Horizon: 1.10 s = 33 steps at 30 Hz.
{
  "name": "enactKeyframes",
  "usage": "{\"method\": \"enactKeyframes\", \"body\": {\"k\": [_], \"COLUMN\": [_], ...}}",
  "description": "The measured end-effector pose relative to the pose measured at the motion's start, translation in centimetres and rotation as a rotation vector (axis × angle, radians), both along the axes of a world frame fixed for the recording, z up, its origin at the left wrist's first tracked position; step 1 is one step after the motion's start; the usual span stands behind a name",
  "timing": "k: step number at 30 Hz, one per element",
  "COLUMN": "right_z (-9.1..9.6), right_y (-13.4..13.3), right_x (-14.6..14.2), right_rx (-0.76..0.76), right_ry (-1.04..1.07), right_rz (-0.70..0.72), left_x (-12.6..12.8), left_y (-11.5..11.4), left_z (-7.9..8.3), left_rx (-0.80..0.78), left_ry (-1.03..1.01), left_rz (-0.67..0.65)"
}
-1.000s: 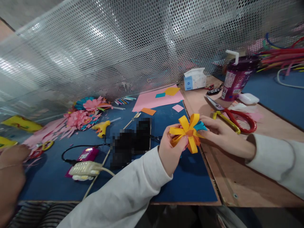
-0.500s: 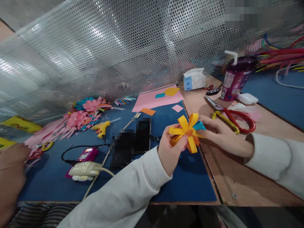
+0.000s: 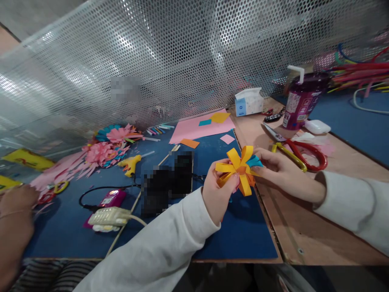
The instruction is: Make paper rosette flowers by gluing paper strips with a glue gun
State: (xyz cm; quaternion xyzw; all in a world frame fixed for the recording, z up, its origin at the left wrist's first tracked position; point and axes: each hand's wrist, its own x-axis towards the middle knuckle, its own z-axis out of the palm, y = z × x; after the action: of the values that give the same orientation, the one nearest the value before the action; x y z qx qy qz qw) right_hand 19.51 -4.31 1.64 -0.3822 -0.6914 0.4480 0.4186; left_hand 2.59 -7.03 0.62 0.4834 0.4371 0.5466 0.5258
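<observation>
Above the seam between the blue mat and the wooden board, my left hand (image 3: 214, 194) pinches a paper flower (image 3: 246, 185) with looped yellow-orange strips for petals. From the other side, my right hand (image 3: 285, 174) is closed on a small folded piece of blue paper (image 3: 254, 161) at the flower's right edge. I cannot tell whether the blue piece is attached to the flower. Right of that hand lie red-handled scissors (image 3: 313, 156) and a yellow-handled tool (image 3: 291, 157). Beyond the flower are a pink paper scrap (image 3: 227, 139) and an orange one (image 3: 190, 143).
A purple cup with a straw (image 3: 299, 103) and a tissue pack (image 3: 249, 101) stand at the back. To the left lie a yellow glue gun (image 3: 131, 165), a power strip (image 3: 107, 217), cables and pink paper flowers (image 3: 101, 156). Another person's hand (image 3: 18, 202) rests far left.
My hands and the flower have hardly moved. At the far left, the other person's hand has shifted slightly and appears less blurred.
</observation>
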Motion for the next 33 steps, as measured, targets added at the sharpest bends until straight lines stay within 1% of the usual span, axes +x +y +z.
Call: {"method": "enactKeyframes", "body": {"k": [4,9,19,26,33], "right_z": [-0.13,-0.05,0.17,0.13,0.16], "right_y": [0.15,0.02,-0.04,0.02,-0.04], "right_x": [0.01,0.02,-0.07,-0.09,-0.08], "right_rx": [0.025,-0.003,0.028,0.046,0.045], "right_ry": [-0.001,0.028,0.02,0.018,0.014], "right_rz": [0.004,0.014,-0.001,-0.017,-0.006], "left_x": [0.01,0.04,0.0,-0.07,0.01], "left_y": [0.05,0.18,0.16,0.07,0.04], "left_z": [-0.14,-0.09,-0.05,-0.15,0.05], "left_rx": [0.0,0.01,0.015,0.017,0.008], "left_ry": [-0.01,-0.039,-0.007,0.004,-0.004], "left_rz": [-0.008,-0.029,-0.005,-0.02,-0.008]}}
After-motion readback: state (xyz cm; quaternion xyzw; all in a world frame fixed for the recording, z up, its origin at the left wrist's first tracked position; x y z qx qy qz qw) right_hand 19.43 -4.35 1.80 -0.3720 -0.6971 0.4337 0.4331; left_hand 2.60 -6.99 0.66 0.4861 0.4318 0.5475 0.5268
